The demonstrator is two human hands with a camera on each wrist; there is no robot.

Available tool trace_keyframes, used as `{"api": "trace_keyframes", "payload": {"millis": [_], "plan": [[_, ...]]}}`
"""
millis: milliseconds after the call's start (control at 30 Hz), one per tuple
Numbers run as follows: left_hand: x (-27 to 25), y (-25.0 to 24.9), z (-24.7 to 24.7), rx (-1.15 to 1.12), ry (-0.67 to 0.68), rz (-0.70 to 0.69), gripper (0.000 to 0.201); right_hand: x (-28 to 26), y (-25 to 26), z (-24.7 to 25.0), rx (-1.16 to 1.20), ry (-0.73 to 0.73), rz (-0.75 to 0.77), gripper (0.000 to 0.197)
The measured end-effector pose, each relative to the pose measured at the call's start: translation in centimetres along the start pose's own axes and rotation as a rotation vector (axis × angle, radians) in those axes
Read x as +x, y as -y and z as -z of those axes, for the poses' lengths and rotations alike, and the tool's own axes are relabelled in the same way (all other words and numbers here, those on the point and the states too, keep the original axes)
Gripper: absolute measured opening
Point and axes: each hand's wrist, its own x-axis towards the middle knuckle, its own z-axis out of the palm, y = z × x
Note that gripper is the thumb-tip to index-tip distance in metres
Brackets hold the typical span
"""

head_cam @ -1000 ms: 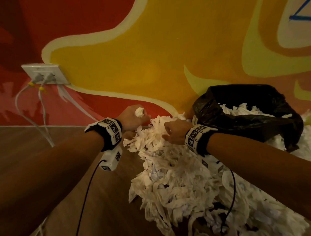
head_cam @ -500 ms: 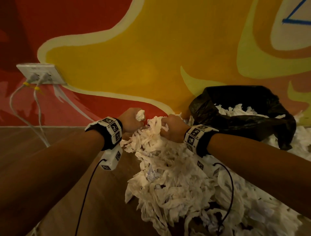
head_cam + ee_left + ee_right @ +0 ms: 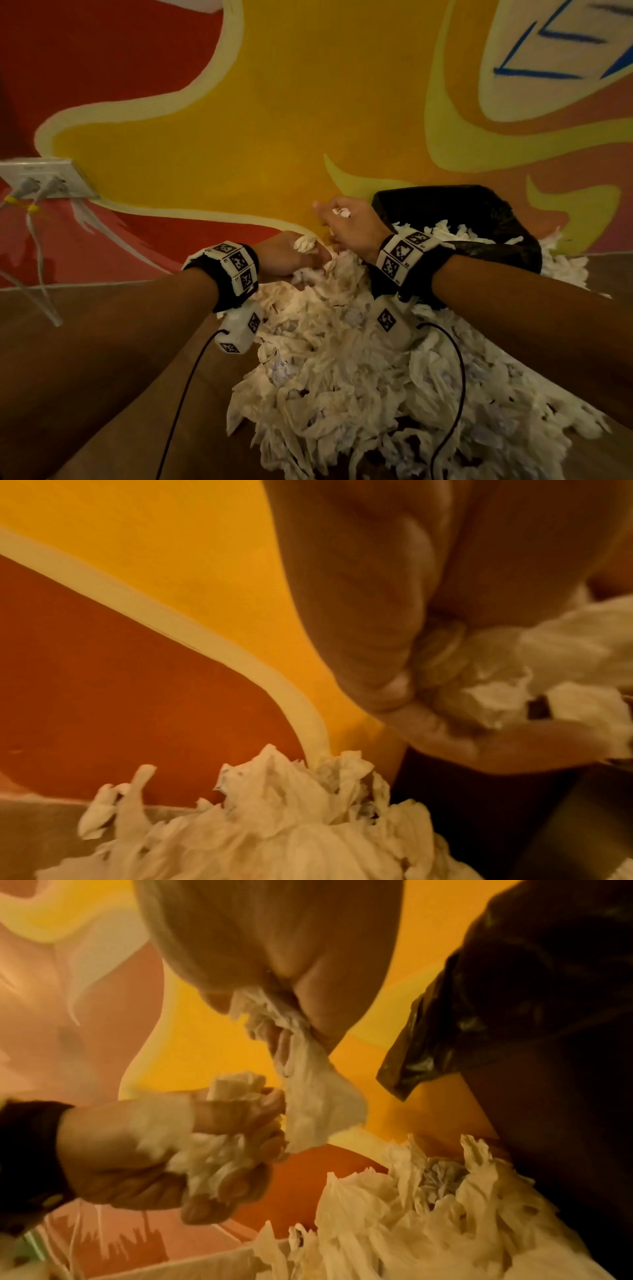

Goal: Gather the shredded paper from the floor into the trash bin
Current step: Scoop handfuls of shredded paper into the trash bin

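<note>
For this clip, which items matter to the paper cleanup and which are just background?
Part of the job: shredded paper on the floor, trash bin with black liner, left hand and right hand, each gripping paper.

Just there: wall socket, white cables, painted wall.

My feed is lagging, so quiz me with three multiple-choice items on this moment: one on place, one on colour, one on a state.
1. Where is the trash bin?
A. Left of the wall socket
B. At the right, against the painted wall
C. Behind the person

2. What colour is the bin's liner?
A. Black
B. White
C. Blue

3. What is the right hand doing?
A. Lying flat on the floor
B. Hanging idle, holding nothing
C. Gripping a clump of shredded paper

Answers:
1 B: the head view shows the bin by the wall, right of both hands.
2 A: dark plastic drapes over its rim.
3 C: the right wrist view shows fingers curled round white strips, while the left hand grips another clump.
</note>
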Motion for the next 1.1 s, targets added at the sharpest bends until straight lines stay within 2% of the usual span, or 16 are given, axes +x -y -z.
{"api": "trace_keyframes", "payload": {"millis": [100,233,300,367,467,533,600,633,733,833,900,967,1033,1100], "plan": [[0.6,-1.7,-1.1,-0.156,-0.111,-0.008,0.02,0.1,0.7,1.3,0.203,-0.022,-0.052,0.028],[1.8,-3.7,-1.7,-0.174,-0.306,-0.084,0.029,0.1,2.3,4.1,0.161,-0.059,-0.039,0.017],[2.4,-4.9,-1.6,-0.182,-0.368,-0.128,0.038,-0.1,3.1,6.2,0.142,-0.075,-0.052,0.021],[2.8,-6.2,-1.8,-0.205,-0.335,-0.124,0.048,-0.2,3.4,8.4,0.094,-0.12,-0.046,0.025],[3.3,-8.3,-2.8,-0.312,-0.161,-0.046,0.059,-0.1,3.5,12.4,-0.035,-0.269,0.011,0.022],[3.6,-9.7,-4.2,-0.36,-0.11,-0.065,0.043,-0.1,3.4,15.2,-0.146,-0.346,0.025,0.024],[3.9,-10.8,-5.8,-0.248,-0.093,-0.113,0.026,-0.5,2.8,17.5,-0.286,-0.361,0.049,0.034],[4.1,-11.4,-6.7,-0.119,-0.11,-0.12,0.025,-0.8,2.3,18.4,-0.357,-0.363,0.079,0.039],[5.9,-12.2,-8.6,0.238,-0.203,-0.122,0.021,-1.7,0.1,20.3,-0.569,-0.335,0.072,0.035],[6.8,-12.5,-9.6,0.377,-0.124,-0.129,0.041,-2.9,-1.7,21.7,-0.879,-0.161,0.003,0.03],[7.6,-12.5,-10.2,0.565,-0.066,-0.152,0.057,-3.4,-2.5,22.1,-1.032,-0.143,0.021,0.032],[8.3,-12.3,-10.5,0.761,-0.031,-0.193,0.067,-3.5,-3.2,22.3,-0.956,-0.092,-0.025,0.026],[9.3,-12.2,-10.9,0.825,0.014,-0.183,0.069,-3.6,-4.0,22.4,-0.856,0.021,-0.106,0.022],[9.9,-12.3,-11.1,0.888,0.016,-0.148,0.068,-3.4,-4.8,22.6,-0.899,0.074,-0.11,0.024]]}}
